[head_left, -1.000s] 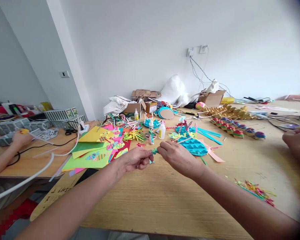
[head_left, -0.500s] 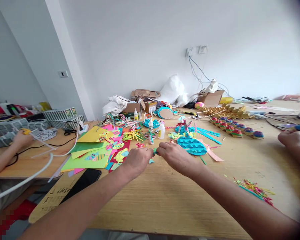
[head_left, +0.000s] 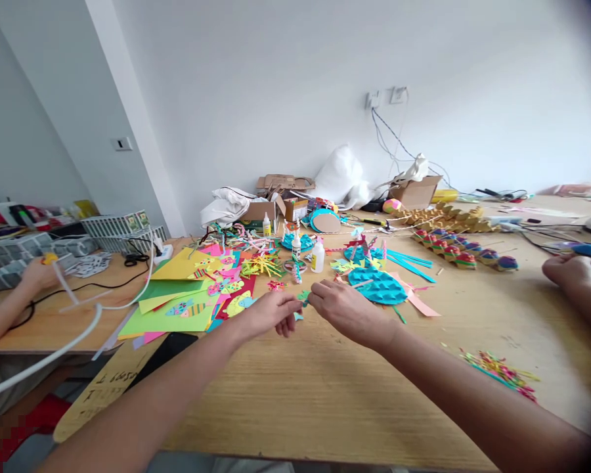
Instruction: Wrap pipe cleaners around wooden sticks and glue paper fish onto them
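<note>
the left hand [head_left: 270, 311] and the right hand [head_left: 342, 309] meet over the wooden table [head_left: 325, 387], fingertips pinched from both sides on a small teal paper piece [head_left: 304, 297] held just above the surface. the thumb and forefinger of each hand close on it; the other fingers of the left hand hang loosely curled. the piece is too small to tell its exact shape, though it looks folded or twisted. a second teal scrap [head_left: 298, 316] lies on the table just below the hands.

judging by what lies around, the work seems to be midway: just beyond the right hand sits a finished-looking teal woven shape [head_left: 379, 286], and to the left a spread of coloured paper sheets [head_left: 187, 295] carries several cut fish shapes. the piece in hand looks unfinished, not yet joined to anything. 2 glue bottles [head_left: 318, 256] stand upright behind the hands, caps on, untouched. a heap of cut paper strips [head_left: 500, 374] lies well apart to the right.

at the left edge another person's hand [head_left: 39, 272] rests on a separate desk, and at the right edge another hand [head_left: 571, 270] holds something blue.
</note>
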Tool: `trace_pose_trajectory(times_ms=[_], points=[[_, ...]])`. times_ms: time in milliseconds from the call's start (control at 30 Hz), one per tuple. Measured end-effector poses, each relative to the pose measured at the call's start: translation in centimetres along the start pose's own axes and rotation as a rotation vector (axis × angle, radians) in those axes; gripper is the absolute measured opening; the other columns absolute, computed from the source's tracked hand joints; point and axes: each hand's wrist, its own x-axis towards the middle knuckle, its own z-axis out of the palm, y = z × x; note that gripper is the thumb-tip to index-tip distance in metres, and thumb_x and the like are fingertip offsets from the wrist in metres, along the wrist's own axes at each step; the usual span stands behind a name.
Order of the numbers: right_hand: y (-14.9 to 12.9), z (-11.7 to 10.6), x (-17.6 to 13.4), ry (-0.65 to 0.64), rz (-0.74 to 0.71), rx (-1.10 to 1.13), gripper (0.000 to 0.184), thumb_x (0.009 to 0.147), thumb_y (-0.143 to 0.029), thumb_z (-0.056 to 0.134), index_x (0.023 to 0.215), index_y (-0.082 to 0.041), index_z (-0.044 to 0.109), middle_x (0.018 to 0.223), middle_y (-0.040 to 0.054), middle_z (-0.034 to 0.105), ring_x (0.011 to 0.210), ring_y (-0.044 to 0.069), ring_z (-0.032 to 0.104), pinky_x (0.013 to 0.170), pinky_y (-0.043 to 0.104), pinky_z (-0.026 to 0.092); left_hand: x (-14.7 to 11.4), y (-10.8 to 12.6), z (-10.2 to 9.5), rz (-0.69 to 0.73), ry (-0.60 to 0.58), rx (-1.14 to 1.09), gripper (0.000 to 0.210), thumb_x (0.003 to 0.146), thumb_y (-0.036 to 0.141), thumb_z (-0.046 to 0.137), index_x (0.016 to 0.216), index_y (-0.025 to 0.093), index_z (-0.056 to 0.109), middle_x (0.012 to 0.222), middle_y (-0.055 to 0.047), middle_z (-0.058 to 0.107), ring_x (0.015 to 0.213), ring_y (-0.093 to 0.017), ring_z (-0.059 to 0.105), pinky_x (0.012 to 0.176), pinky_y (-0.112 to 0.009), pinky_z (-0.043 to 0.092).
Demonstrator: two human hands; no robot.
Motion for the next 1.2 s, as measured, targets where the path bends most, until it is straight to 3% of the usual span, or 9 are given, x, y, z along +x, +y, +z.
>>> trace_pose_trajectory(times_ms=[100, 267, 433, 567, 667, 767, 900, 1000, 1200], points=[[0.4, 0.9, 0.2, -0.024, 0.055, 0.061, 0.013, 0.079, -0.008, 0.046, 0.078, -0.013, 0.057, 0.077, 0.0058, 0.057, 0.068, 0.015, 0.054, 0.057, 0.026, 0.034, 0.0, 0.3, 0.6, 0.190, 0.283, 0.597, 0.023, 0.077, 0.036, 0.051, 0.091, 0.018, 0.051, 0.083, -0.005, 0.061, 0.075, -0.017, 0.058, 0.062, -0.026, 0.042], [0.7, 2.0, 0.5, 0.022, 0.131, 0.156, 0.013, 0.078, -0.008, 0.046, 0.079, -0.015, 0.057, 0.080, 0.0044, 0.057, 0.065, 0.012, 0.053, 0.053, 0.023, 0.031, 0.5, 0.1, 1.0, 0.209, 0.371, 1.025, 0.020, 0.085, 0.023, 0.037, 0.083, 0.016, 0.055, 0.079, -0.009, 0.062, 0.076, -0.022, 0.059, 0.062, -0.029, 0.041], [0.7, 3.2, 0.9, 0.035, 0.166, 0.128, 0.013, 0.078, -0.007, 0.046, 0.080, -0.014, 0.056, 0.081, 0.0051, 0.056, 0.066, 0.013, 0.054, 0.051, 0.023, 0.028, 1.6, -0.4, 1.0, 0.035, 0.348, 0.676, 0.026, 0.083, 0.029, 0.038, 0.070, 0.015, 0.056, 0.057, -0.004, 0.057, 0.055, -0.017, 0.056, 0.051, -0.026, 0.039], [0.5, 4.2, 1.3, 0.073, 0.147, 0.106, 0.013, 0.081, -0.010, 0.043, 0.080, -0.013, 0.056, 0.081, 0.0063, 0.056, 0.068, 0.014, 0.053, 0.054, 0.025, 0.030, 2.4, -1.8, 0.3, -0.108, 0.142, -0.030, 0.036, 0.079, 0.045, 0.039, 0.065, 0.015, 0.049, 0.042, 0.005, 0.042, 0.033, -0.007, 0.036, 0.037, -0.018, 0.029], [0.5, 4.7, 1.6, 0.104, 0.132, 0.103, 0.014, 0.082, -0.011, 0.043, 0.079, -0.013, 0.056, 0.081, 0.0064, 0.056, 0.070, 0.015, 0.053, 0.057, 0.026, 0.032, 2.5, -3.0, -0.2, -0.089, 0.024, -0.282, 0.040, 0.076, 0.052, 0.041, 0.066, 0.014, 0.049, 0.040, 0.008, 0.035, 0.032, -0.005, 0.028, 0.034, -0.017, 0.024], [0.6, 5.2, 1.6, 0.092, 0.104, 0.125, 0.013, 0.081, -0.010, 0.045, 0.076, -0.014, 0.056, 0.078, 0.0055, 0.056, 0.070, 0.016, 0.052, 0.058, 0.026, 0.031, 2.5, -3.4, 0.0, -0.038, 0.092, -0.100, 0.038, 0.080, 0.047, 0.036, 0.072, 0.014, 0.052, 0.044, 0.005, 0.041, 0.036, -0.007, 0.036, 0.038, -0.019, 0.030], [1.0, 6.3, 1.4, 0.071, 0.141, 0.204, 0.014, 0.080, -0.009, 0.045, 0.075, -0.014, 0.057, 0.077, 0.0049, 0.057, 0.069, 0.014, 0.051, 0.057, 0.024, 0.030, 2.4, -3.3, 0.8, 0.230, 0.453, 0.489, 0.024, 0.080, 0.033, 0.048, 0.098, 0.018, 0.052, 0.083, -0.004, 0.059, 0.077, -0.016, 0.056, 0.068, -0.028, 0.044], [1.2, 7.0, 1.2, 0.085, 0.171, 0.279, 0.016, 0.082, -0.010, 0.044, 0.077, -0.014, 0.058, 0.077, 0.0044, 0.057, 0.067, 0.013, 0.050, 0.056, 0.023, 0.030, 2.5, -3.7, 1.0, 0.345, 0.490, 0.707, 0.016, 0.082, 0.026, 0.047, 0.093, 0.018, 0.054, 0.090, -0.006, 0.059, 0.087, -0.017, 0.054, 0.077, -0.031, 0.043], [1.3, 7.3, 0.6, 0.175, 0.223, 0.393, 0.017, 0.084, -0.016, 0.044, 0.077, -0.014, 0.060, 0.074, 0.0038, 0.057, 0.064, 0.012, 0.051, 0.054, 0.022, 0.031, 2.3, -4.2, 0.9, 0.340, 0.511, 0.307, 0.031, 0.075, 0.030, 0.057, 0.103, 0.019, 0.052, 0.090, -0.004, 0.057, 0.081, -0.015, 0.055, 0.073, -0.027, 0.045]])
